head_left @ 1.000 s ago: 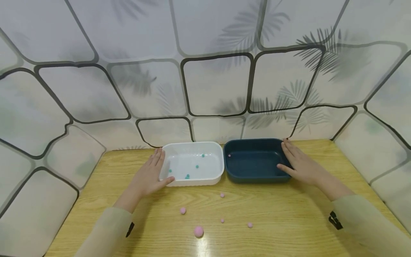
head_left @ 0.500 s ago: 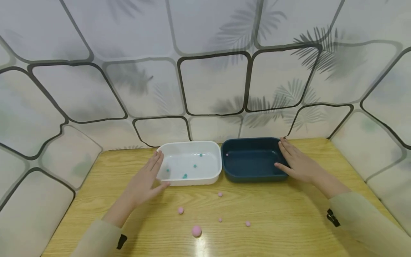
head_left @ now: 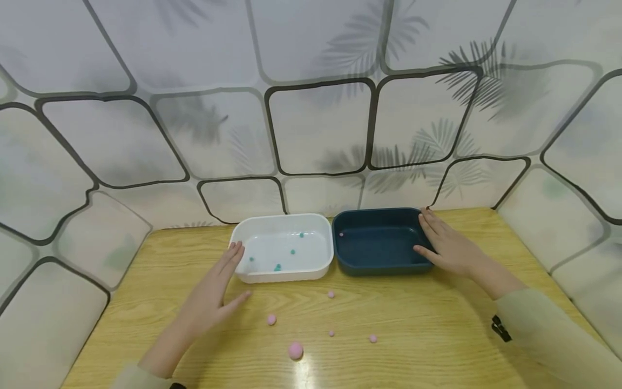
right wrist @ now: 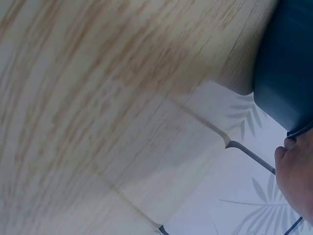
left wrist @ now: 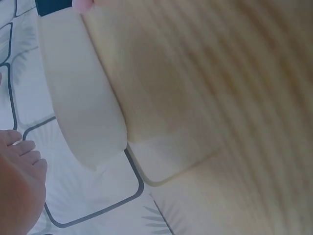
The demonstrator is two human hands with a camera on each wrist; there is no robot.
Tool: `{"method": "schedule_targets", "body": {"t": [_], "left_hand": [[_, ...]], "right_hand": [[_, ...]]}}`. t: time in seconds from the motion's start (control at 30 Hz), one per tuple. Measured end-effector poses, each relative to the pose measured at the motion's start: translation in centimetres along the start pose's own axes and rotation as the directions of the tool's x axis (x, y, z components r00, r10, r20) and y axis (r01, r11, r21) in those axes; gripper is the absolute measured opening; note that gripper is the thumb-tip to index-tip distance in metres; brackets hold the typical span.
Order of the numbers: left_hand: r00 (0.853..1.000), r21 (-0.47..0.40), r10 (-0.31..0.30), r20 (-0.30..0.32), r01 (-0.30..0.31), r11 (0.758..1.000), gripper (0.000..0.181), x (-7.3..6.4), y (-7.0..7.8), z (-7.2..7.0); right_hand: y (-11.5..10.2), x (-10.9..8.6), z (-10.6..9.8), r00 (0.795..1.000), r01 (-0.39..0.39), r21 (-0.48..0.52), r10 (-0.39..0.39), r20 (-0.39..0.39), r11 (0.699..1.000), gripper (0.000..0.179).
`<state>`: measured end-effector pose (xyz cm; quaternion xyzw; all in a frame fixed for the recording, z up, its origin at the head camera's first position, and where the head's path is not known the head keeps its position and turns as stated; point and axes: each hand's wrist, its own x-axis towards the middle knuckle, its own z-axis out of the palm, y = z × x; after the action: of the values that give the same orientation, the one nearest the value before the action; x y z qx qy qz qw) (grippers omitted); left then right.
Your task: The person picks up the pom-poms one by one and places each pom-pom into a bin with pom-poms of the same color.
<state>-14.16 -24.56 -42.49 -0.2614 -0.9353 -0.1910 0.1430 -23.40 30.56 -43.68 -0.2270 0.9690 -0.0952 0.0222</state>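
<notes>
A white rectangular dish (head_left: 286, 276) holds several small teal balls (head_left: 292, 252). Directly to its right is a dark blue dish (head_left: 384, 269) of similar shape, with one tiny pink ball (head_left: 341, 235) inside near the left end. My left hand (head_left: 206, 302) is at the white dish's left side, fingers straight and thumb spread, fingertips overlapping the rim in the head view. In the left wrist view, its fingers (left wrist: 29, 155) show beside the white dish's wall. My right hand (head_left: 449, 248) rests with straight fingers along the blue dish's right rim, thumb over the front corner.
Several pink balls lie on the wooden table (head_left: 437, 335) in front of the dishes; the largest pink ball (head_left: 295, 351) is nearest me. Another pink ball (head_left: 331, 294) lies just before the gap between the dishes. A patterned cloth wall (head_left: 320, 135) rises behind and at both sides.
My left hand has drawn back toward me and to the left, its thumb coming off the white dish's front corner. The right hand stays at the blue dish. The view has shifted slightly.
</notes>
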Motion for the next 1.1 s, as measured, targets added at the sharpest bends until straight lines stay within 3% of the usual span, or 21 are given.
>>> {"method": "schedule_targets", "body": {"t": [0.2,0.33,0.4,0.57,0.7,0.87,1.1], "left_hand": [[0.997,-0.057,0.024,-0.067,-0.028,0.998,0.093,-1.6,1.2,0.3],[0.989,-0.153,0.058,-0.138,-0.08,0.985,0.09,-2.5,1.9,0.6],[0.982,-0.238,0.072,-0.176,-0.113,0.965,0.088,-2.8,2.1,0.8],[0.975,-0.413,0.041,-0.219,-0.131,0.901,0.078,-3.0,2.5,1.3],[0.973,-0.484,0.007,-0.232,-0.122,0.867,0.07,-3.3,2.4,1.9],[0.977,-0.583,-0.014,-0.214,-0.116,0.804,0.06,-3.4,2.3,2.8],[0.993,-0.653,-0.038,-0.114,-0.046,0.756,0.045,-3.1,1.8,4.1]], "right_hand": [[-0.1,0.1,0.0,1.0,-0.011,0.002,0.011,0.008,1.0,0.092],[-0.2,0.1,0.0,1.0,-0.011,0.006,0.011,0.006,1.0,0.092],[-0.2,0.1,0.0,1.0,-0.01,0.004,0.01,0.007,1.0,0.092],[-0.4,0.0,-0.2,1.0,-0.013,0.005,0.013,0.007,1.0,0.092],[-0.5,0.0,-0.3,1.0,-0.008,0.003,0.008,0.004,1.0,0.091],[-0.5,0.0,-0.4,1.0,-0.007,0.004,0.007,0.006,1.0,0.091],[-0.4,0.0,-0.2,1.0,-0.004,-0.016,0.004,-0.003,1.0,0.09]]}}
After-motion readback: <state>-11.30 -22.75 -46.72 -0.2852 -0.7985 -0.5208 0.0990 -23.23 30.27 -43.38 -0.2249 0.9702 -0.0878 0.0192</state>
